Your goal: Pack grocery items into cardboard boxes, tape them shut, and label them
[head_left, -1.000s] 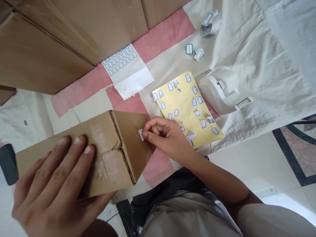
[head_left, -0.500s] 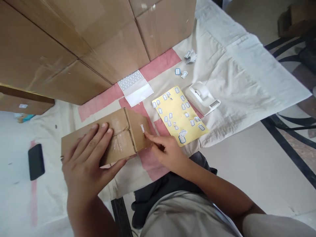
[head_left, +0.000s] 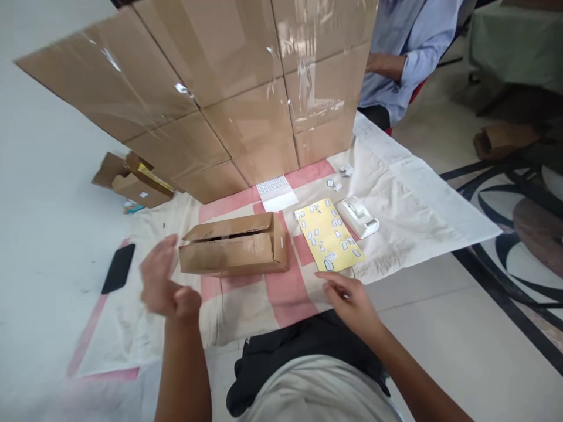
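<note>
A small cardboard box [head_left: 231, 258] lies on the cloth, with a dark gap along its top flaps and a small white label [head_left: 282, 241] on its right end. Left of it, my left hand [head_left: 165, 284] is raised off the box, slightly blurred, fingers loosely open and no object showing in them. My right hand [head_left: 349, 298] hovers by the near edge of a yellow sheet [head_left: 323, 231] carrying several blue-edged stickers. Its index finger stretches out while the other fingers curl; nothing shows in it. Behind the box lies a white label sheet [head_left: 280, 202], partly printed with blue-edged labels.
A white tape dispenser [head_left: 358, 218] stands right of the yellow sheet, near crumpled label scraps [head_left: 346, 170]. Stacked taped cartons [head_left: 246, 94] form a wall behind. A black phone [head_left: 118, 268] and an open carton [head_left: 143, 187] are leftward. Another person's arm [head_left: 389, 65] shows behind the cartons.
My left hand has lifted off the box to the left. My right hand has drawn away from the label on the box's end toward the yellow sheet. The view has tilted up.
</note>
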Tool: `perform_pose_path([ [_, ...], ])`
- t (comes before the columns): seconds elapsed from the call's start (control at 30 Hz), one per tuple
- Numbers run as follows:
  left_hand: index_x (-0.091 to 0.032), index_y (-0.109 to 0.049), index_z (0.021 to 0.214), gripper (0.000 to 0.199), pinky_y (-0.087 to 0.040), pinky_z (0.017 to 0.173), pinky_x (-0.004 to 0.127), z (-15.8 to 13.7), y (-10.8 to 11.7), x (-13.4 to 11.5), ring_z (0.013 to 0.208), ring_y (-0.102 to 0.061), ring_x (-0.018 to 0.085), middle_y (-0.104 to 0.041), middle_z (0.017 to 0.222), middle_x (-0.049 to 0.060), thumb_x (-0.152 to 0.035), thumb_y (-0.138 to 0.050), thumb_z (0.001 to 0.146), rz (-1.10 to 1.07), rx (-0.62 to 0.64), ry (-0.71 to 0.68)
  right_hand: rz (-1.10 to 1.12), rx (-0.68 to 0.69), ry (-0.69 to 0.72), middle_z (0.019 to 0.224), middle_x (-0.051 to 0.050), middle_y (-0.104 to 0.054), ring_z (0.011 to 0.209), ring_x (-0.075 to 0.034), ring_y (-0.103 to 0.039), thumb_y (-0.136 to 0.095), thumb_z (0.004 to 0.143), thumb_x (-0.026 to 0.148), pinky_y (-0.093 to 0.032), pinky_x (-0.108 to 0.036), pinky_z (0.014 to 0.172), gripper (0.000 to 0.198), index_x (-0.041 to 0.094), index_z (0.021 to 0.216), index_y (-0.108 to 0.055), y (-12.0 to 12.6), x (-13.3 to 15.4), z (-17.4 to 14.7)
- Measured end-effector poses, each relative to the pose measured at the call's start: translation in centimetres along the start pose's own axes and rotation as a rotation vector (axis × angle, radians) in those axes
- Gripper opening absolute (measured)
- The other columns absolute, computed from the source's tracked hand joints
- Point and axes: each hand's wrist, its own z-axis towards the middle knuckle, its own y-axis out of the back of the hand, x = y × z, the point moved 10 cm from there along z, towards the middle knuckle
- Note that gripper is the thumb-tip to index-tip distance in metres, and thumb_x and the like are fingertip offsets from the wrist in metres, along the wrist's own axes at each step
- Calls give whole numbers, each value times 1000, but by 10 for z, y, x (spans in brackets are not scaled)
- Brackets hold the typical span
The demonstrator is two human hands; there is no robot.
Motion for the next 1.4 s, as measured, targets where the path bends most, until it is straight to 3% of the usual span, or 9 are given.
perform_pose_path([
  [0.07, -14, -61, 138, 59, -48, 106, 58, -14, 38, 15, 128, -62, 35, -67, 135, 17, -55, -35, 104, 45, -249, 104, -67, -137, -13, 66, 0, -61, 54, -12, -49, -58, 92, 32, -41, -26, 51, 28, 15, 106, -75, 44, -10, -11],
  [0.1, -13, -62, 138, 53, -51, 104, 56, -21, 44, 23, 128, -62, 34, -67, 135, 17, -49, -41, 104, 55, -260, 184, -118, -184, 5, 69, -2, -64, 55, -13, -52, -60, 92, 33, -43, -26, 51, 27, 16, 106, -74, 61, -9, -13],
  [0.2, -16, -63, 135, 45, -53, 103, 52, -37, 32, 45, 132, -60, 32, -63, 140, 18, -41, -60, 98, 78, -47, 423, -269, -212, 169, 93, -7, -73, 63, -15, -58, -65, 91, 31, -50, -28, 57, 28, 19, 116, -69, 78, 17, -4],
  [0.37, -21, -68, 123, 36, -49, 106, 50, -21, 6, 11, 119, -65, 30, -70, 125, 13, -33, -74, 89, 118, 99, 191, -371, -41, 575, 137, -12, -63, 103, -21, -67, -62, 94, 23, -59, -37, 87, 42, 25, 135, -57, 12, 106, 22],
  [0.43, -24, -67, 122, 35, -46, 105, 49, -6, -11, -3, 118, -65, 29, -71, 126, 11, -34, -74, 89, 135, 198, 93, -404, 3, 695, 143, -11, -59, 127, -26, -58, -63, 94, 24, -53, -45, 106, 44, 25, 137, -56, -22, 136, 31],
  [0.53, -27, -68, 121, 31, -40, 104, 49, 15, -34, -14, 121, -62, 30, -70, 130, 9, -37, -71, 92, 185, 323, 12, -489, 15, 741, 142, -13, -60, 131, -31, -53, -68, 91, 29, -49, -51, 111, 51, 20, 139, -55, -64, 157, 48],
  [0.73, -27, -72, 96, 10, -38, 102, 47, 32, -46, -26, 110, -66, 24, -77, 110, 3, -19, -66, 94, 166, 289, -137, -461, -118, 627, 116, -12, -70, 111, -32, -57, -69, 89, 29, -54, -53, 96, 41, 19, 128, -60, -84, 150, 72],
  [0.97, -26, -70, 99, 13, -40, 100, 44, 17, -52, -16, 108, -65, 23, -78, 112, 1, -15, -65, 95, 43, 387, -110, -175, -284, 429, 106, -6, -59, 102, -22, -63, -67, 88, 23, -55, -41, 90, 24, 23, 112, -62, -74, 123, 79],
  [1.4, -24, -66, 124, 29, -39, 108, 50, 4, -55, -20, 124, -61, 28, -67, 139, 7, -35, -65, 97, -24, 659, -98, 28, -478, 527, 97, -4, -51, 93, -19, -57, -61, 92, 23, -52, -36, 81, 11, 24, 100, -53, -78, 109, 73],
])
